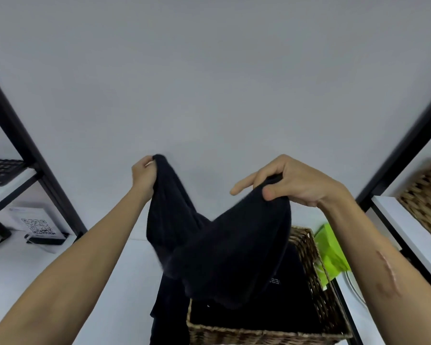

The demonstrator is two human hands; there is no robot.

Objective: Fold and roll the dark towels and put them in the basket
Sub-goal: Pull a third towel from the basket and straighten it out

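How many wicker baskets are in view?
2: one wicker basket low on the table under the held dark towel; a second basket on the right shelf, cut off by the frame edge.

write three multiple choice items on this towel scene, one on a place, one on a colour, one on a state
1. Where is the wicker basket?
A. below the raised towel
B. on the left shelf
C. on the floor

2. What colour is the bag beside the basket?
A. red
B. bright green
C. white

3. How is the dark towel held?
A. rolled tight in one hand
B. flat on the table
C. lifted by both hands

Answers: 1 A, it sits under the towel. 2 B, it shows green. 3 C, the left hand and right hand each grip a corner.
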